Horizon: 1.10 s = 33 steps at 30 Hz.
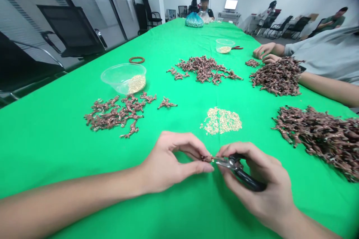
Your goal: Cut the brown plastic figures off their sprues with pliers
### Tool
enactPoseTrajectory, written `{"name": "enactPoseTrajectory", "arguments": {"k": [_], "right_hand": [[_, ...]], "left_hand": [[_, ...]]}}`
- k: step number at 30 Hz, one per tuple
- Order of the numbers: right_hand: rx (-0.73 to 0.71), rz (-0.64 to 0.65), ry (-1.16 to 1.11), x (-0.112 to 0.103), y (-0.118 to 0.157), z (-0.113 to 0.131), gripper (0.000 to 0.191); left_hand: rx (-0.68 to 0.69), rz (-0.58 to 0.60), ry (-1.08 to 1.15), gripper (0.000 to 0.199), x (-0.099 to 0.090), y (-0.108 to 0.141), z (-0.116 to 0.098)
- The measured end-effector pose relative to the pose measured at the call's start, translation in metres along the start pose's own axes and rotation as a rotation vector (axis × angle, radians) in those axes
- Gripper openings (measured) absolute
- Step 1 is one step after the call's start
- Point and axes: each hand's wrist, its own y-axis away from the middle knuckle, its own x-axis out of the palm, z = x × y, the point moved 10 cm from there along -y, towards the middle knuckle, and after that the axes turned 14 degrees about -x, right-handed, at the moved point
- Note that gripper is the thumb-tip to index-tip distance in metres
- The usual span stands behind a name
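Note:
My left hand (171, 160) pinches a small brown animal figurine (206, 158) between thumb and fingers. Most of the figurine is hidden by the fingertips. In my right hand (266, 179) is a pair of pliers (249, 181) with black handles. The tips of its jaws meet a tiny gold ring (213, 160) at the figurine's right end; whether they grip the ring is too small to tell. Just beyond my hands lies a spread of small gold rings (224, 120). A loose pile of brown figurines (114, 114) lies ahead of my left hand.
A clear plastic bowl (108, 78) of gold pieces stands at left, near a brown hoop (137, 60). Larger figurine piles (322, 134) lie at right and in the middle (202, 67). A co-worker's hands (265, 51) rest beside another pile (277, 78) on the green tablecloth (157, 44).

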Motion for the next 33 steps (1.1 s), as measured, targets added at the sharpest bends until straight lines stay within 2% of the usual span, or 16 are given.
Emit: {"name": "enactPoseTrajectory", "arguments": {"k": [5,8,12,16,19,22,27,29,33], "right_hand": [[-0.055,0.003,0.01,-0.004,-0.003,0.005,0.031],[-0.085,0.023,-0.014,-0.002,-0.006,0.007,0.032],[-0.115,0.054,-0.048,0.001,-0.009,0.009,0.032],[-0.151,0.061,-0.004,-0.003,-0.008,0.011,0.03],[-0.18,0.017,0.143,-0.017,-0.007,0.012,0.03],[-0.184,0.036,0.285,-0.024,-0.007,0.011,0.03],[-0.077,0.126,0.317,-0.016,-0.008,-0.005,0.012],[-0.033,0.142,0.3,-0.012,-0.007,-0.012,0.014],[0.019,0.16,0.284,-0.009,-0.007,-0.02,0.019]], "left_hand": [[-0.231,0.293,0.115,0.032,0.019,-0.004,0.018],[-0.267,0.424,0.147,0.034,0.027,-0.004,0.016],[-0.269,0.502,0.158,0.026,0.03,-0.003,0.014],[-0.235,0.453,0.133,0.026,0.026,-0.005,0.014],[-0.229,0.353,0.25,0.026,0.018,-0.009,0.016],[-0.239,0.263,0.285,0.028,0.013,-0.011,0.02],[-0.26,0.163,0.189,0.034,0.007,-0.01,0.026],[-0.279,0.129,0.158,0.034,0.005,-0.01,0.029],[-0.299,0.157,0.085,0.033,0.009,-0.009,0.031]]}}
